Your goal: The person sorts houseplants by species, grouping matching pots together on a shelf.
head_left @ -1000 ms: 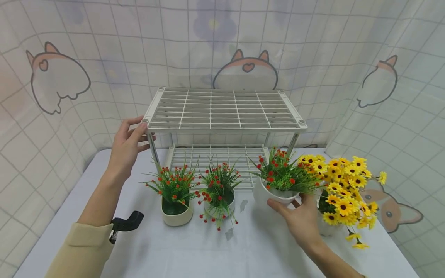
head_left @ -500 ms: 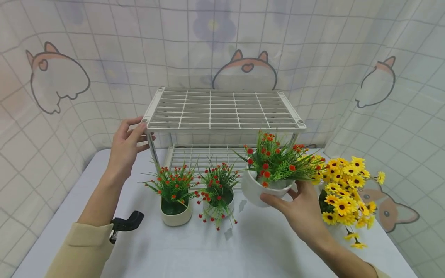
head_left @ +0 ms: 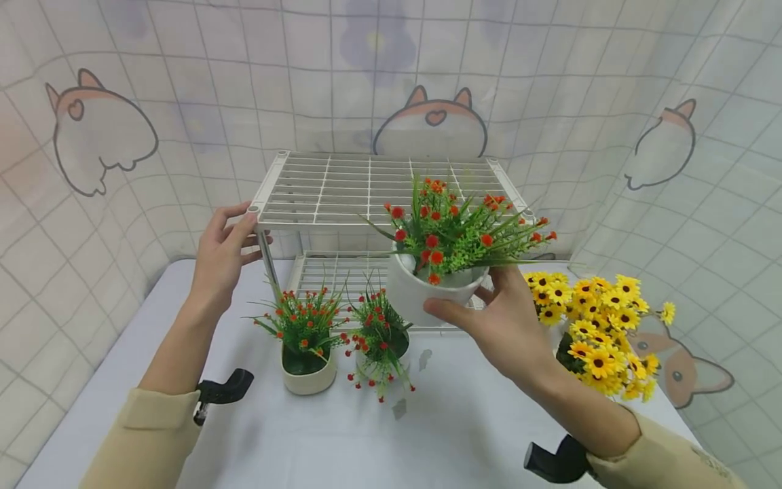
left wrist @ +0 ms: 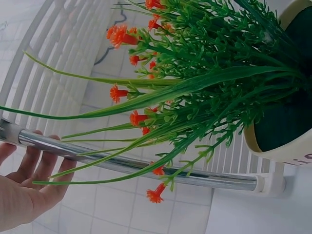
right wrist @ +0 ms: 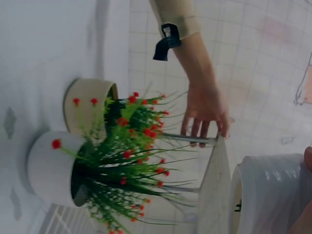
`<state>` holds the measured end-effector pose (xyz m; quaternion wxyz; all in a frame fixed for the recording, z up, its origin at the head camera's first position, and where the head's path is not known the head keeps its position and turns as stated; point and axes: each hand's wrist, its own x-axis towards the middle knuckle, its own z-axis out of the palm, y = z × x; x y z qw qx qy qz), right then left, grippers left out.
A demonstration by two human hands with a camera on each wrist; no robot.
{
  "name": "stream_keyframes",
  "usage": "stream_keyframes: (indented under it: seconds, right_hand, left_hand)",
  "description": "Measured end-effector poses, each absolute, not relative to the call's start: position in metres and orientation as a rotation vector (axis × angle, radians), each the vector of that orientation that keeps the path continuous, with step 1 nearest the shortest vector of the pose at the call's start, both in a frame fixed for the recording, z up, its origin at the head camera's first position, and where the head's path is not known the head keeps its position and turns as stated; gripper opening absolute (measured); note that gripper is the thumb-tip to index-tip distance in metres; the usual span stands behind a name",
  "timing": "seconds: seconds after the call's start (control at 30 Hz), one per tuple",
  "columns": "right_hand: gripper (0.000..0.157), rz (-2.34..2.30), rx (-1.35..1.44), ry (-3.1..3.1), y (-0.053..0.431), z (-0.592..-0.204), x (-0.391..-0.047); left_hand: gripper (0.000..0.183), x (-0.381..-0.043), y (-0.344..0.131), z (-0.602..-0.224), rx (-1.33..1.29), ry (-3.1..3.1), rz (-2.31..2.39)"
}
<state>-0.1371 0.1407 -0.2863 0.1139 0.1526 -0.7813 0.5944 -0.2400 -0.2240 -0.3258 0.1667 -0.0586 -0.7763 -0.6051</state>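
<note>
A two-tier white rack (head_left: 267,187) with metal posts stands at the back of the table. My left hand (head_left: 221,257) holds its front left corner, thumb at the top shelf's edge and fingers around the post (left wrist: 112,162). My right hand (head_left: 507,326) grips a white flowerpot (head_left: 411,291) with red flowers and green leaves. This pot is in the air in front of the rack, its flowers overlapping the top shelf's front edge in the head view. In the right wrist view, only part of the white pot and some fingers show, at the right edge.
In front of the rack stand a cream oval pot (head_left: 308,382) and a white round pot (right wrist: 51,165), both with red flowers. Yellow flowers (head_left: 601,333) stand at the right. A grid-patterned curtain (head_left: 214,81) hangs behind and beside the table (head_left: 342,441).
My right hand has lifted the white flowerpot up and to the left, from near the yellow flowers to the rack's front. The left hand has stayed at the rack's corner.
</note>
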Motion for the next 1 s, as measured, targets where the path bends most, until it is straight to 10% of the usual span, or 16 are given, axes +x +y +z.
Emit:
stream_keyframes:
  seconds: [1.0]
  right_hand:
    - [0.095, 1.860, 0.460, -2.190, 0.050, -0.236, -0.261]
  left_hand:
    - [0.049, -0.241, -0.222, -0.328, -0.129, -2.186, -1.723]
